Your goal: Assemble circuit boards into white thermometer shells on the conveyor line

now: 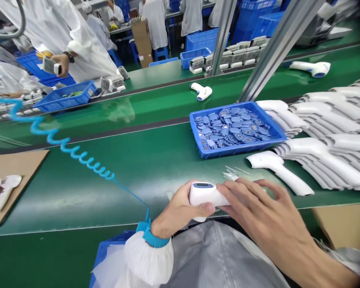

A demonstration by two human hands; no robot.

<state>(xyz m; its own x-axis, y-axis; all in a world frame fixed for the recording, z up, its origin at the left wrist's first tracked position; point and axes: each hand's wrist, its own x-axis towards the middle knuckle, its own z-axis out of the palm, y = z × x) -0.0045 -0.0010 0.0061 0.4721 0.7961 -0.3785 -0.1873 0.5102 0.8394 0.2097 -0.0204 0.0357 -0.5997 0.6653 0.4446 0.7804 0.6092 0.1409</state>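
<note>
Head view: left hand (180, 210) wrapped round white infrared thermometer (205, 195), display up, over near belt edge; right hand (258, 204) spread, fingers draped across thermometer's far end, touching, firm grip unclear. Ahead, blue tray of small blue parts (237, 128) on green conveyor belt (156, 160); loose white housing (276, 170) near right hand, stacked white housings (327, 116) beyond.

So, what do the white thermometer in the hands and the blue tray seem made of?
The white thermometer looks like moulded plastic: smooth, softly shiny, no metal gleam. The blue tray also looks like rigid plastic: one even colour, thick moulded rim.
</note>
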